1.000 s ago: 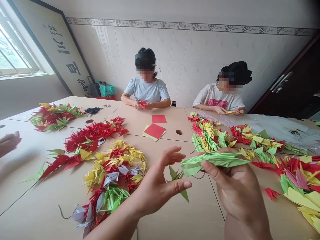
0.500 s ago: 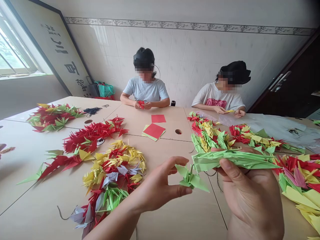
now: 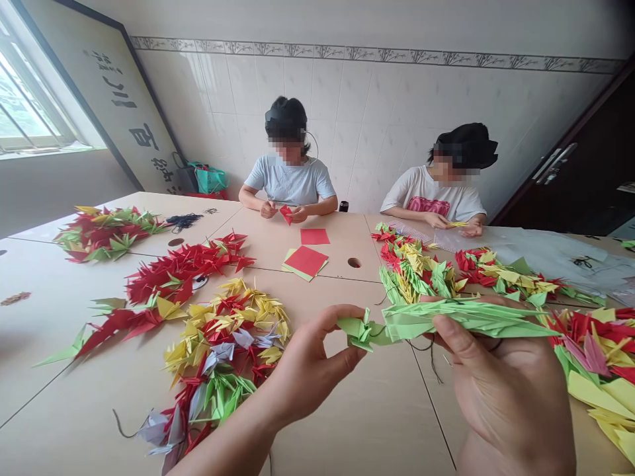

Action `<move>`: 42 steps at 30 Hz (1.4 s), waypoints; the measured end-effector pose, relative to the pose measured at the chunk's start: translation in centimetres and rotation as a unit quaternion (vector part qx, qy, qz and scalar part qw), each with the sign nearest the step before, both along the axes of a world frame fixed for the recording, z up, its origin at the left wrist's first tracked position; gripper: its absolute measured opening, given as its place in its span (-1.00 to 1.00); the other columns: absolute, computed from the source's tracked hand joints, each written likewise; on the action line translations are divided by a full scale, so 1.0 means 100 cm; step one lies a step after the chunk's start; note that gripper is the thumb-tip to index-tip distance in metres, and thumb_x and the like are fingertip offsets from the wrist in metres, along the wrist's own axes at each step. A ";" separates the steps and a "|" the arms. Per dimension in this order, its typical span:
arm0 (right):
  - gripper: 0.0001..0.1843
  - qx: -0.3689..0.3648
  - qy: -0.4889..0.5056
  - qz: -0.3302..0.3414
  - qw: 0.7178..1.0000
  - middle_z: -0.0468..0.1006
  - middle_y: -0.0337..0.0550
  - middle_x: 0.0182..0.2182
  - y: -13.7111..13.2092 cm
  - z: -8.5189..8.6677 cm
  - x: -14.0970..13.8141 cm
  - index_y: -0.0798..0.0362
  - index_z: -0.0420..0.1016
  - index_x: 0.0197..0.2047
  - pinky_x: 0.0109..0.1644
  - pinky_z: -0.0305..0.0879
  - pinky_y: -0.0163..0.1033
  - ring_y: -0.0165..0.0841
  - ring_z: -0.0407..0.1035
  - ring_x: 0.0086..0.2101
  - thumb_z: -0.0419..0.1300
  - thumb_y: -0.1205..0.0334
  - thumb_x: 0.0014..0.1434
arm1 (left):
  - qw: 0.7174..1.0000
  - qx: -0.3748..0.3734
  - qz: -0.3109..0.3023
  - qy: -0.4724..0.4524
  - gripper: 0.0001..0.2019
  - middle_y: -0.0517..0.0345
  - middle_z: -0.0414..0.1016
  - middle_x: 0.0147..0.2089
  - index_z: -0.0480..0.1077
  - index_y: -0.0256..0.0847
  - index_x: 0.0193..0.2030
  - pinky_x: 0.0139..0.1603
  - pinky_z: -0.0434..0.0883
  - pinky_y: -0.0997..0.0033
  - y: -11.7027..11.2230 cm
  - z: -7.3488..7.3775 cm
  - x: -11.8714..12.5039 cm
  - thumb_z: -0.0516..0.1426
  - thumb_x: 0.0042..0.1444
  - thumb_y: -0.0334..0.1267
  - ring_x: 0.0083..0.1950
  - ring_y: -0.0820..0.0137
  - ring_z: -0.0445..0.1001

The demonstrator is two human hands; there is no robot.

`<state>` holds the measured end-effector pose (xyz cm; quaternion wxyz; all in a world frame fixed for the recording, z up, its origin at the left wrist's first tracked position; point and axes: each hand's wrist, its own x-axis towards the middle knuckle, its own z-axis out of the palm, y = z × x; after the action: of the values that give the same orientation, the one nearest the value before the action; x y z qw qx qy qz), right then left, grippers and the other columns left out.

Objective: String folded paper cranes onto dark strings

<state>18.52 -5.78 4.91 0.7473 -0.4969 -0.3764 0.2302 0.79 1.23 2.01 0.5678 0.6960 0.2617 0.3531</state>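
Note:
My right hand is closed round a flat bundle of green folded paper cranes, its thumb pressed on the near side. A dark thread hangs below the bundle. Just left of it, my left hand pinches a single green paper crane between thumb and fingers. Part of this crane reaches toward the bundle's left end. Strung yellow, red, lilac and green cranes lie on the table beside my left forearm. More red, pink and yellow cranes lie beyond my right hand.
Red paper squares lie mid-table near a round hole. Red crane strings are at left, mixed strings at right. Across the table, one person holds red paper and another holds yellow paper.
My left hand and the single green crane have moved slightly left, and the crane has turned. The bundle stays in my right hand. Across the table, one person's hands have moved apart.

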 end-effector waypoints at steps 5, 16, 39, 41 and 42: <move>-0.72 -0.048 -0.074 -0.007 0.996 0.61 -0.24 -0.35 0.001 -0.001 0.000 -0.03 0.45 -0.25 -0.30 0.47 -0.26 -0.31 0.53 -0.34 0.43 0.22 0.00 | 0.993 0.113 0.025 0.012 -0.59 0.13 0.46 0.16 0.31 -0.02 0.21 0.13 0.32 0.39 -0.005 0.001 -0.001 0.06 0.25 -0.42 0.15 0.33 0.40; -0.76 -0.043 -0.100 -0.013 0.994 0.57 -0.26 -0.43 0.004 -0.001 -0.005 -0.03 0.45 -0.28 -0.36 0.46 -0.26 -0.34 0.49 -0.44 0.42 0.21 0.01 | 0.994 -0.064 -0.029 -0.089 -0.70 0.05 0.51 0.06 0.41 0.00 0.13 -0.01 0.41 0.39 -0.004 0.000 -0.003 0.12 0.27 -0.24 0.03 0.30 0.46; -0.74 -0.032 -0.077 -0.018 0.996 0.63 -0.20 -0.38 0.005 -0.004 -0.012 -0.05 0.45 -0.27 -0.34 0.49 -0.19 -0.28 0.53 -0.41 0.42 0.19 0.00 | 0.961 -0.226 -0.073 -0.143 -0.74 0.12 0.42 -0.28 0.42 -0.23 -0.13 -0.47 0.29 0.55 0.002 0.002 0.000 0.24 0.13 -0.11 -0.43 0.53 0.33; -0.75 -0.033 -0.080 -0.016 0.996 0.65 -0.18 -0.37 0.004 -0.004 -0.014 -0.06 0.45 -0.27 -0.34 0.49 -0.17 -0.25 0.54 -0.40 0.42 0.19 0.01 | 0.952 -0.253 -0.074 -0.158 -0.76 0.19 0.39 -0.35 0.39 -0.23 -0.18 -0.51 0.22 0.59 0.002 0.003 0.001 0.25 0.12 -0.13 -0.48 0.58 0.26; -0.75 -0.035 -0.082 -0.017 0.996 0.65 -0.18 -0.38 0.003 -0.004 -0.014 -0.06 0.44 -0.27 -0.34 0.50 -0.17 -0.25 0.54 -0.40 0.41 0.19 0.01 | 0.949 -0.261 -0.074 -0.163 -0.77 0.20 0.38 -0.37 0.38 -0.23 -0.20 -0.52 0.21 0.59 0.002 0.003 0.002 0.26 0.12 -0.15 -0.49 0.58 0.25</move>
<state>17.11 -5.45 4.52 0.7002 -0.5461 -0.4194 0.1887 0.96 1.47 2.35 0.7887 0.4740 0.1967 0.3384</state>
